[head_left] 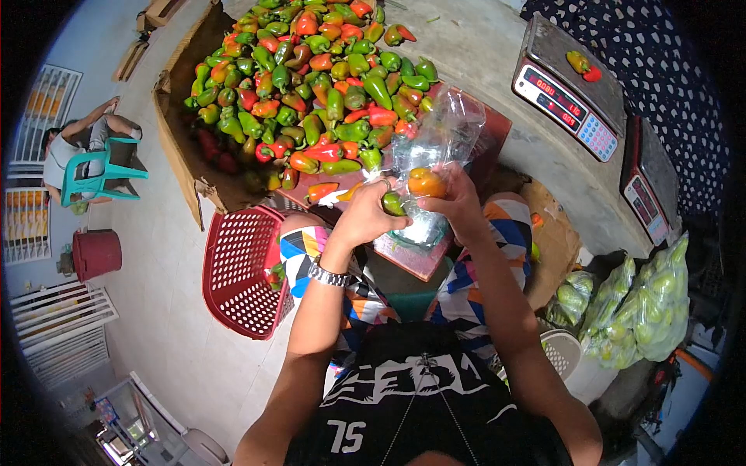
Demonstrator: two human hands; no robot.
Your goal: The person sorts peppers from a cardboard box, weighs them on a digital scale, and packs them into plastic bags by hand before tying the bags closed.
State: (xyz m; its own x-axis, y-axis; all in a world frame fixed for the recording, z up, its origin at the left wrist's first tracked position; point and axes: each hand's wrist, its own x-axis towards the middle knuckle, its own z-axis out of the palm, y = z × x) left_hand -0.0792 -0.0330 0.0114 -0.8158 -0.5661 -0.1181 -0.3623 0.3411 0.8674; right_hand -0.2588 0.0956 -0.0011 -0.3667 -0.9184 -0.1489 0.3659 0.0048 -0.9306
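Note:
My left hand point(367, 215), with a watch point(329, 276) on its wrist, curls around a mostly green bell pepper point(394, 204). An orange bell pepper point(427, 182) is pinched in my right hand point(460, 206), close beside the green one. Behind and around the fingers spreads a clear plastic bag point(447, 132), its crumpled film catching the light over a red board point(416, 260). Just past my hands lies a big heap of green, red and orange peppers point(334, 105), with a few reaching right up to my left hand.
A cardboard sheet point(177, 147) borders the heap on the left. Below it stands a red perforated basket point(242, 272). Digital scales point(571, 93) sit on the right, one bearing a pepper point(579, 64). Filled plastic bags point(649, 311) stand lower right. Another person sits on a teal chair point(97, 167).

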